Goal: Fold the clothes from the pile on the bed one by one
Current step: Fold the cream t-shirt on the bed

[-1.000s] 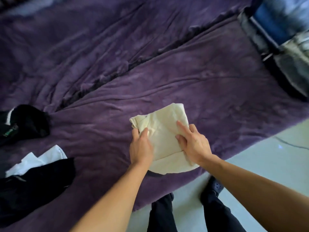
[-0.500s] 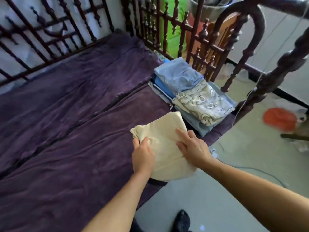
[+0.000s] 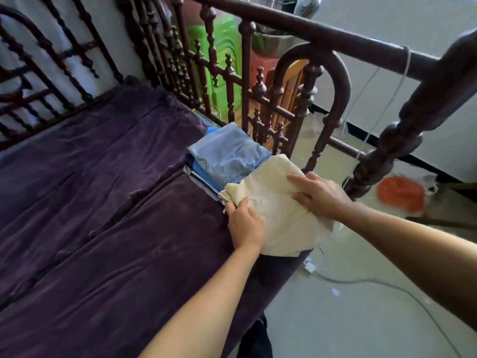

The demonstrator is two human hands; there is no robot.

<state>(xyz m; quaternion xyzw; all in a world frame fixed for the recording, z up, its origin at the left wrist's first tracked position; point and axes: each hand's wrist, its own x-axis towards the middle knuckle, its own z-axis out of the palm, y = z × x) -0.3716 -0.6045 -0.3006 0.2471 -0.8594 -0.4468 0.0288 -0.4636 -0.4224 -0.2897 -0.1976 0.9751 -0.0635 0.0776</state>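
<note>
One wide bed under a purple plush blanket (image 3: 103,202), filling the view from 6 round to 11 o'clock. Around it, a dark carved wooden bed frame (image 3: 309,29) with turned spindles, running from 9 o'clock over 12 to 3 o'clock. Beyond the bed's edge, pale floor (image 3: 361,319) from 3 to 5 o'clock.

Behind the spindles at 12 o'clock, stacked green plastic stools (image 3: 219,47) and a grey round tub (image 3: 268,45), contents out of sight.

Near the middle, against the railing, a stack of folded clothes topped by a light blue garment (image 3: 227,156).

Just at 4 o'clock of that, overlapping the stack's near side, the folded cream cotton garment (image 3: 281,223), its near end hanging past the bed's edge.

On the cream garment's right half, the right hand (image 3: 320,195), fingers straight and spread, pressing flat. At its left corner, the left hand (image 3: 245,223), thumb on top, fingers curled round the edge, pinching the cloth.

At 3 o'clock on the floor, a blurred orange-red round object (image 3: 400,193); at 5 o'clock, a thin white cable (image 3: 361,281).
</note>
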